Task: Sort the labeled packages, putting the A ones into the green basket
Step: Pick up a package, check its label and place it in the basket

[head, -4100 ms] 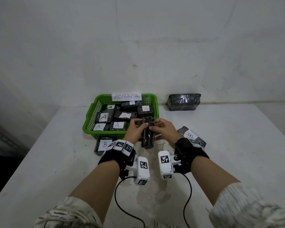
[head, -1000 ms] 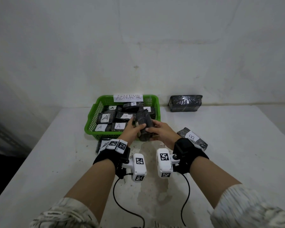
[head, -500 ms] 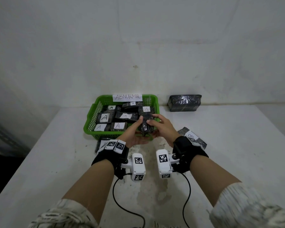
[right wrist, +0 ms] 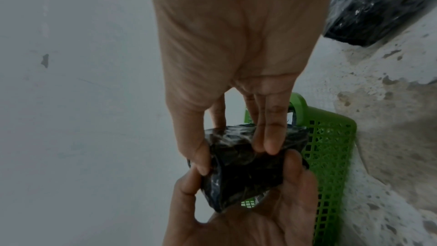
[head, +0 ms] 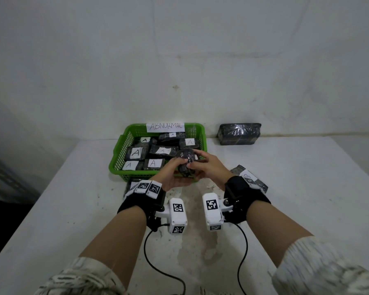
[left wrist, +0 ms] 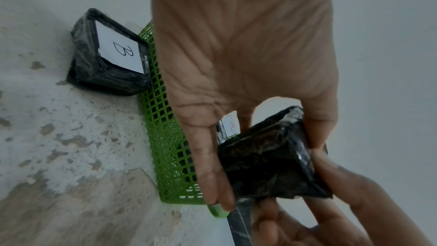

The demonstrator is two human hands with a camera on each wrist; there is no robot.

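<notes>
over the green basket (head: 115, 154), left hand (head: 170, 177) and right hand (head: 209, 167) grip 1 black package (head: 186, 165).

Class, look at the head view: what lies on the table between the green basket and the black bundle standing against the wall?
Nothing: only bare white table separates the basket from the bundle. The head view shows this.

Handwritten labels on the green basket and the black-wrapped packages.
A white paper sign (head: 165, 126) on the green basket's (head: 115, 165) far rim reads "ABNORMAL". White slips on the packages inside it (head: 136, 153) each carry an "A". Two packages on the table carry a "B": one left of the basket (left wrist: 107, 52), one by the right wrist (head: 248, 176).
</notes>
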